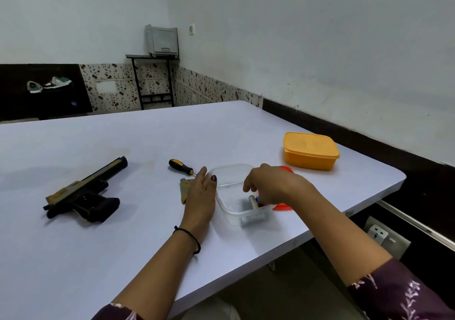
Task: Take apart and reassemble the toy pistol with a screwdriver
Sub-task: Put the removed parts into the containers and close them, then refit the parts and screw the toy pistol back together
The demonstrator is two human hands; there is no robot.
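A person's left hand [200, 196] is resting open, fingers straight, against the left wall of a clear container [229, 166]. The right hand [270, 185] is reaching inside it, fingers curled over small parts (whether it grips one cannot be told). The toy pistol [83, 194] is lying well left of the container, apart from both hands, and the screwdriver [181, 166] is lying just behind the container's left corner.

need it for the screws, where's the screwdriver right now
In the head view the screwdriver lies on the table just beyond the left hand, toy pistol to its left, clear tub to its right.
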